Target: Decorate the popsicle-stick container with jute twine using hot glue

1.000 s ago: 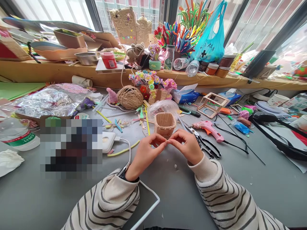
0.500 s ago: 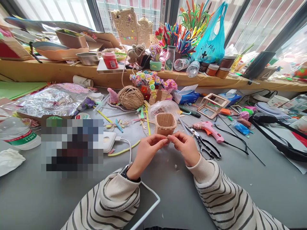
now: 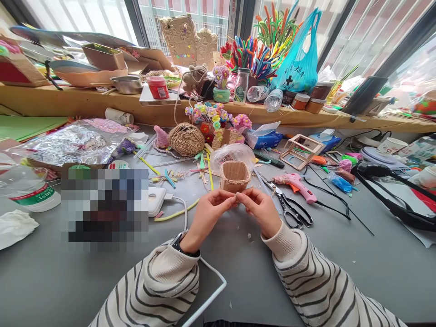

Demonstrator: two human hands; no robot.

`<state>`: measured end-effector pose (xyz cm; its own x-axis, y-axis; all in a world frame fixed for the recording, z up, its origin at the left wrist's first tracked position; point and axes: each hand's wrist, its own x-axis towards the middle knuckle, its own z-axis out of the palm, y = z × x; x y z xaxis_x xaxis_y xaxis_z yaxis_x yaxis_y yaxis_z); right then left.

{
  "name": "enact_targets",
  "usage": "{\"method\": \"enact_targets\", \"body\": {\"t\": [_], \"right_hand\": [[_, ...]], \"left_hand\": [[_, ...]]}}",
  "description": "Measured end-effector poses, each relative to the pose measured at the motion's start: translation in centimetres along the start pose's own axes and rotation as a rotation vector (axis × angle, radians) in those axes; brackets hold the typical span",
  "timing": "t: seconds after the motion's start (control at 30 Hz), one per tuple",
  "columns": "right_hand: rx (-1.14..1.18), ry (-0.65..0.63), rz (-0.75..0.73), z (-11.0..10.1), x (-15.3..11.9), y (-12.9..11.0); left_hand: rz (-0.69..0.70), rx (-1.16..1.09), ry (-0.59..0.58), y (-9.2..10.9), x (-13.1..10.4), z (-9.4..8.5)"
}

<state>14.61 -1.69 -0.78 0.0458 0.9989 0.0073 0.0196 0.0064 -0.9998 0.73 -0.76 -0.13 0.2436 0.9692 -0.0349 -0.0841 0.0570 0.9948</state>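
Note:
My left hand (image 3: 211, 214) and my right hand (image 3: 261, 210) meet at the fingertips in the middle of the view. Both are pinched closed on something too small to make out. Just beyond them a small wooden box (image 3: 234, 180) with a twine rim stands upright, its top open. Scissors (image 3: 293, 210) lie to the right of my right hand, and a pink glue gun (image 3: 299, 186) is past them. A white power adapter (image 3: 156, 201) with a cable lies left of my left hand.
Behind the box are a clear plastic bowl (image 3: 231, 154), a twine ball (image 3: 186, 139) and a flower arrangement (image 3: 213, 119). A plastic bottle (image 3: 30, 188) lies at left, black headphones (image 3: 384, 181) at right. A crowded ledge (image 3: 150, 111) runs along the back.
My right hand and forearm have shifted slightly left. The fingertips of both hands remain together, and the box has not visibly moved.

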Motion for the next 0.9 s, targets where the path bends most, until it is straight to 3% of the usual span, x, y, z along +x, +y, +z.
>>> {"method": "enact_targets", "body": {"t": [0.13,0.23,0.47,0.63,0.9], "right_hand": [[-0.191,-0.09,-0.061,-1.2,0.3,-0.7],[-0.206,-0.121,-0.057,-1.5,0.3,-0.8],[-0.013,0.02,-0.037,-0.3,0.2,0.2],[0.099,0.045,-0.033,0.3,0.1,0.6],[0.154,0.119,-0.053,1.0,-0.5,1.3]], "left_hand": [[-0.008,0.085,-0.028,0.3,-0.1,-0.3],[0.001,0.131,-0.055,0.5,-0.1,-0.5],[-0.043,-0.003,-0.033,0.1,0.1,-0.1],[-0.077,-0.11,-0.007,0.0,0.0,0.1],[-0.021,-0.137,0.02,-0.4,0.1,0.3]]}}
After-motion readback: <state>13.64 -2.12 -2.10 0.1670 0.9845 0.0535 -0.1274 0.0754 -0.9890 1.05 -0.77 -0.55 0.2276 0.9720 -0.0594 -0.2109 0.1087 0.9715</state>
